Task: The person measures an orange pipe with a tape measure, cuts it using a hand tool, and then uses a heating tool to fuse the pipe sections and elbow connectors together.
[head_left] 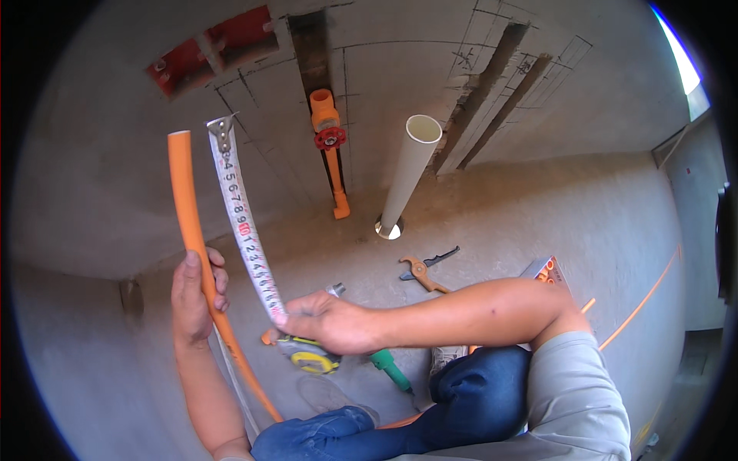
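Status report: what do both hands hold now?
Left hand grips orange pipe. Right hand holds tape measure, blade alongside pipe. Nothing between them.

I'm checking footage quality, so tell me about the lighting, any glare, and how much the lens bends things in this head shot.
Head view: soft, even daylight with faint shadows; blown-out glare at the window strip top right; a black fisheye ring around the rim. The orange pipe in the left hand and the tape blade pinched by the right hand look bowed. Focus is sharp.
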Demonstrator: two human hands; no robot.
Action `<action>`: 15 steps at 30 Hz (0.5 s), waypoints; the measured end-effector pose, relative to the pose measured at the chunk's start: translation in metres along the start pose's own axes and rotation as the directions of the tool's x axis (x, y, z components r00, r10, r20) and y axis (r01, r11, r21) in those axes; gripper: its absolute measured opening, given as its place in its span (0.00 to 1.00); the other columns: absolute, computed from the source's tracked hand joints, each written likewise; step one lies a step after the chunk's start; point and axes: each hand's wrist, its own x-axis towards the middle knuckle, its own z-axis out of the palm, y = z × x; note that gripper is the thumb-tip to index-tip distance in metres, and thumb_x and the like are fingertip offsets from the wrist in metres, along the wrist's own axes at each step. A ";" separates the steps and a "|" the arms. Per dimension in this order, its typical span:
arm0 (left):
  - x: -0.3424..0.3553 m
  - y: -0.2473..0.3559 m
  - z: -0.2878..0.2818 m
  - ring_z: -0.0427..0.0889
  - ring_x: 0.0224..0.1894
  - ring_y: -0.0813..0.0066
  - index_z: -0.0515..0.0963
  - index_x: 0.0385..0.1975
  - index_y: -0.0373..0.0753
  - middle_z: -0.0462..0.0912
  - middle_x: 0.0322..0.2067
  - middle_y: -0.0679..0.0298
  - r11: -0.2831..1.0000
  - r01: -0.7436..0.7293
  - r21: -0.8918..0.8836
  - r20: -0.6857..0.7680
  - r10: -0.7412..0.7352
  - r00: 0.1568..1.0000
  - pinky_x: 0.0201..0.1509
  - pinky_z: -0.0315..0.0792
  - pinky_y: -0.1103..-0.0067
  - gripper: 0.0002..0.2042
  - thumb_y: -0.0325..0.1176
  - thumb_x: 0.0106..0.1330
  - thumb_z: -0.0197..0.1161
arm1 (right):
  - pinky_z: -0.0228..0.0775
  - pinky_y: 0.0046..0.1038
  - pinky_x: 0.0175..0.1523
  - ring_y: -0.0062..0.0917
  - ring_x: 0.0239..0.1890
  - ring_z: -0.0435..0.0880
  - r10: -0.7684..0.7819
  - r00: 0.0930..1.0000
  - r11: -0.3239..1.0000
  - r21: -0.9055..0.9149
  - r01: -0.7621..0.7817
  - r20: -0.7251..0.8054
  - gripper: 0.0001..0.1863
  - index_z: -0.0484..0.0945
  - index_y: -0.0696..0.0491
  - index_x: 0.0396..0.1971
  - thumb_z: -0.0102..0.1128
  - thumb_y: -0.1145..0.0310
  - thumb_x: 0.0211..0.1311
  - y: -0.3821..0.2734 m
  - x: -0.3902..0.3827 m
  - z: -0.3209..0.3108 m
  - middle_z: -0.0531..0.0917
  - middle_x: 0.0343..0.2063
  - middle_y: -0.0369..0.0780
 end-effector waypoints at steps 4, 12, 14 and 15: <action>0.003 -0.014 0.016 0.68 0.17 0.84 0.73 0.40 0.36 0.72 0.21 0.68 1.000 -0.030 0.001 0.014 0.030 0.999 0.20 0.64 0.86 0.22 0.53 0.80 0.47 | 0.73 0.22 0.48 0.15 0.40 0.78 -0.044 0.999 0.995 0.095 0.043 0.016 0.19 0.81 0.57 0.45 0.50 0.55 0.80 0.008 0.000 0.014 0.82 0.37 0.34; -0.007 -0.015 0.042 0.70 0.19 0.83 0.73 0.41 0.35 0.73 0.21 0.67 0.997 -0.064 -0.030 0.032 0.065 0.997 0.21 0.65 0.84 0.21 0.50 0.80 0.48 | 0.74 0.23 0.50 0.16 0.42 0.78 -0.132 0.986 0.983 0.112 0.144 -0.102 0.21 0.80 0.58 0.47 0.49 0.54 0.80 0.004 0.003 0.009 0.83 0.38 0.35; -0.007 -0.016 0.050 0.70 0.18 0.83 0.73 0.41 0.34 0.74 0.21 0.67 0.996 -0.074 -0.047 0.071 0.078 0.994 0.21 0.66 0.84 0.20 0.49 0.80 0.49 | 0.74 0.23 0.52 0.16 0.44 0.79 -0.158 0.978 0.974 0.142 0.177 -0.135 0.21 0.80 0.58 0.49 0.49 0.54 0.80 -0.001 0.002 0.005 0.83 0.40 0.35; -0.007 -0.015 0.050 0.70 0.18 0.83 0.73 0.41 0.34 0.74 0.21 0.67 0.996 -0.076 -0.046 0.072 0.079 0.994 0.21 0.66 0.84 0.20 0.49 0.80 0.49 | 0.74 0.23 0.52 0.16 0.44 0.79 -0.160 0.978 0.974 0.141 0.178 -0.135 0.21 0.80 0.58 0.49 0.49 0.54 0.80 0.001 0.005 0.006 0.83 0.40 0.35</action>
